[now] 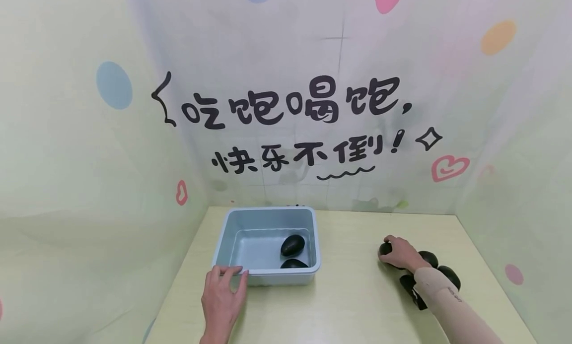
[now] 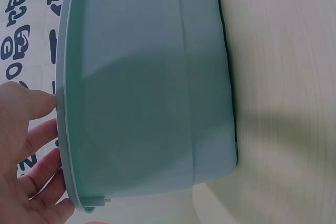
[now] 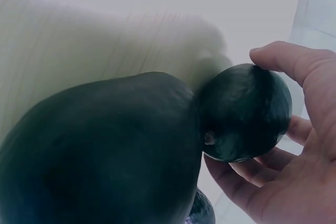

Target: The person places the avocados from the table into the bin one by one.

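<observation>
A light blue plastic bin (image 1: 263, 279) stands at the middle left of the table, two dark avocados (image 1: 292, 245) lying in its right side. At the bin's front rim, my left hand (image 1: 222, 297) holds the edge with bent fingers; the left wrist view shows the fingertips at the rim (image 2: 63, 129). Over on the right, my right hand (image 1: 402, 253) grips a dark green avocado (image 3: 247, 114) between thumb and fingers. Beside it, a larger-looking avocado (image 3: 105, 150) fills the near part of the right wrist view. My right forearm partly hides the group.
More dark avocados (image 1: 449, 277) lie close around my right wrist. Pale wood tabletop (image 1: 348, 284) stretches between the bin and this group. A printed cloth backdrop (image 1: 290, 51) with Chinese lettering rises behind the table and along both sides.
</observation>
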Available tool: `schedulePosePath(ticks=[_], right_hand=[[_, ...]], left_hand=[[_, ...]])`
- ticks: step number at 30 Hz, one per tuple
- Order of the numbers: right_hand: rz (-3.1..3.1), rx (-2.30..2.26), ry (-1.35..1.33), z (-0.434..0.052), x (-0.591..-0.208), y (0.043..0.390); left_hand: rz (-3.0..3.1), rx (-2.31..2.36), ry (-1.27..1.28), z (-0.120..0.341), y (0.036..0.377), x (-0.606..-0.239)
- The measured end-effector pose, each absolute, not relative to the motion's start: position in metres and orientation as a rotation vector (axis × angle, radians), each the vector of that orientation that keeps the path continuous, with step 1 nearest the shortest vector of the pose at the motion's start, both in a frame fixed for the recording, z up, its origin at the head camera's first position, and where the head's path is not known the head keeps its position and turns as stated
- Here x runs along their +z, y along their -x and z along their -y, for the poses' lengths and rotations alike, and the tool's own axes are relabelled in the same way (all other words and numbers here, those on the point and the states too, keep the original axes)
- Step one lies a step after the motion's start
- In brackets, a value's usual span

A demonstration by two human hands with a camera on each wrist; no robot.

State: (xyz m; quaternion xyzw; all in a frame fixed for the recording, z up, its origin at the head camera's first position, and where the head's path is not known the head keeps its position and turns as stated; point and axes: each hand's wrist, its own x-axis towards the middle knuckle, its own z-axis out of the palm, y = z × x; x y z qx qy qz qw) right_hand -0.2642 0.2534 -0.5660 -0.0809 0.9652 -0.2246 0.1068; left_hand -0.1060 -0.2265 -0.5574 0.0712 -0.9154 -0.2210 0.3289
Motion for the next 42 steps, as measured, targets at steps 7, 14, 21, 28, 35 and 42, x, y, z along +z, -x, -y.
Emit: schedulePosePath(ticks=[7,14,21,28,35,42], right_hand=[[-2.824,-0.645,0.232,-0.258,-0.568,0.267],[-2.814,-0.649,0.229,-0.260,-0.567,0.267],[-2.805,-0.668,0.220,-0.260,-0.563,0.268],[-2.807,-0.686,0.237,-0.262,-0.555,0.268],[-2.809,-0.684,0.252,-0.263,-0.544,0.270],[-2.820,-0.709,0.277,-0.259,-0.533,0.269]], left_hand=[[2.374,-0.582,-0.171,0.226,0.107,-0.555],[2.373,-0.586,-0.168,0.225,0.107,-0.556],[2.383,-0.574,-0.173,0.226,0.108,-0.556],[2.391,-0.579,-0.176,0.225,0.108,-0.555],[2.392,-0.580,-0.174,0.224,0.107,-0.555],[2.380,-0.582,-0.174,0.223,0.106,-0.555]])
